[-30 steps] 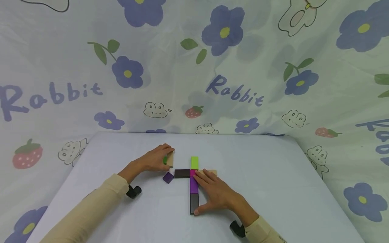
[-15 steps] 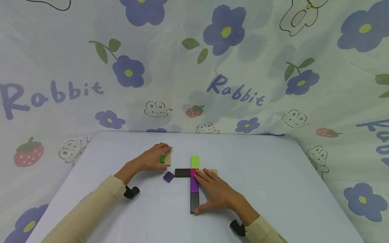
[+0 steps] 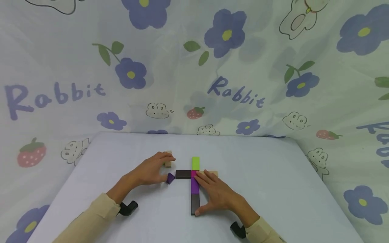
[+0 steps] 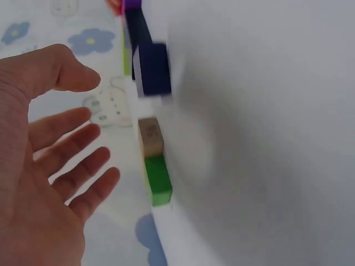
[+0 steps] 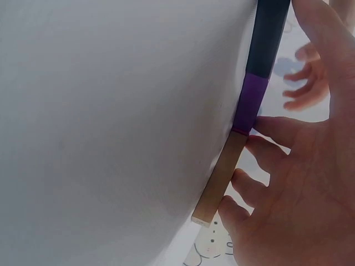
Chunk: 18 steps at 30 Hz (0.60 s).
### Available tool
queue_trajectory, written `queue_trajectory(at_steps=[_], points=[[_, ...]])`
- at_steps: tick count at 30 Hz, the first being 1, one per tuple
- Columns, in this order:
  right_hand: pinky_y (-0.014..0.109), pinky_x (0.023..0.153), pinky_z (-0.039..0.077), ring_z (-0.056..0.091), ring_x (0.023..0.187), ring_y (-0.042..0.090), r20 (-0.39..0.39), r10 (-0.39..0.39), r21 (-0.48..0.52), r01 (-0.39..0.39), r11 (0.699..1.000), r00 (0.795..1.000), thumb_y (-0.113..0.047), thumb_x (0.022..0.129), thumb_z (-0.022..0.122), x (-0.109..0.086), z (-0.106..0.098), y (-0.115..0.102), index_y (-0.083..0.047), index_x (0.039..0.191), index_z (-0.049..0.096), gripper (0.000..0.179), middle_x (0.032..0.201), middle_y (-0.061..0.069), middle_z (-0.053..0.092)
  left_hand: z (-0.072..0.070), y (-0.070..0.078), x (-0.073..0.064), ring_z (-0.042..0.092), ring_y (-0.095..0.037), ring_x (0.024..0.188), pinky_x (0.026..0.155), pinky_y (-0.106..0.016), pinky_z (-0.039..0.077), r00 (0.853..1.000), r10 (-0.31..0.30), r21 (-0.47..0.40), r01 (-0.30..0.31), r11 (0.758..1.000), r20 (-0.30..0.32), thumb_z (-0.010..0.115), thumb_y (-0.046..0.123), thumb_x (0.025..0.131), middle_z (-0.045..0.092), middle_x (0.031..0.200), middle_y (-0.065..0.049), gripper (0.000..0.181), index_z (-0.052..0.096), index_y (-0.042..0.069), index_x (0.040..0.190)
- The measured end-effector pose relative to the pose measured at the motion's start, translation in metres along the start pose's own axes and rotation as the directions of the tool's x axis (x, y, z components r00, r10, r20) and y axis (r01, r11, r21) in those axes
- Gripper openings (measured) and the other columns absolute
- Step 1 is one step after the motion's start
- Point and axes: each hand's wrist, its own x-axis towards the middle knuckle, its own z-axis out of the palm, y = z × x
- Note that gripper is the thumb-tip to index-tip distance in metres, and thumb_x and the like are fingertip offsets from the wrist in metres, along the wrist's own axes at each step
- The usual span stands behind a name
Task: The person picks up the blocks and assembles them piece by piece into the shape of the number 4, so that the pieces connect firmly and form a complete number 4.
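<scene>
Strip blocks lie in a cross on the table: a lime green block, a magenta block, a purple block, a dark grey block, a dark brown block and a tan block. My right hand rests along its right side, fingertips touching the blocks. Spread and holding nothing, my left hand hovers beside a small dark purple block. Behind that hand a second tan block sits against a green block, partly hidden in the head view.
The white table ends at a back edge against a patterned curtain. A black wrist mount sticks out under the left sleeve, another black mount under the right.
My left hand first shifts the loose tan and green blocks slightly left, then leaves them and comes nearer, beside the small dark purple block. My right hand stays on the cross.
</scene>
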Motion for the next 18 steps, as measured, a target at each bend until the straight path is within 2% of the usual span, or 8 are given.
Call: queue_trajectory(at_steps=[4, 9, 18], points=[[0.049, 0.121, 0.021, 0.008, 0.155, 0.025, 0.003, 0.003, -0.006, -0.003, 1.000, 1.000, -0.084, 0.067, 0.070, 0.000, 0.001, -0.001, -0.021, 0.163, 0.024, 0.123, 0.168, -0.007, 0.015, 0.009, 0.011, -0.014, 0.050, -0.028, 0.132, 0.106, -0.050, 0.045, 0.999, 0.022, 0.008, -0.023, 1.000, 0.031, 0.077, 0.019, 0.081, 0.054, 0.142, -0.006, 0.059, 0.060, 0.009, 0.137], [0.049, 0.121, 0.022, 0.009, 0.155, 0.027, -0.002, 0.000, -0.005, 0.000, 1.000, 1.000, -0.082, 0.067, 0.071, 0.000, 0.000, -0.001, -0.020, 0.162, 0.025, 0.123, 0.168, -0.006, 0.016, 0.019, 0.016, -0.026, 0.051, -0.030, 0.131, 0.106, -0.051, 0.045, 0.999, 0.026, 0.014, -0.026, 1.000, 0.033, 0.077, 0.017, 0.082, 0.055, 0.141, -0.010, 0.057, 0.061, 0.006, 0.136], [0.050, 0.121, 0.022, 0.009, 0.155, 0.027, -0.003, -0.001, -0.012, 0.001, 1.000, 1.000, -0.081, 0.067, 0.073, 0.000, 0.000, -0.002, -0.020, 0.162, 0.026, 0.122, 0.168, -0.005, 0.017, 0.026, 0.016, -0.033, 0.049, -0.036, 0.134, 0.107, -0.054, 0.044, 1.000, 0.001, 0.026, -0.002, 1.000, 0.028, 0.077, 0.017, 0.084, 0.052, 0.146, -0.016, 0.059, 0.058, 0.005, 0.139]])
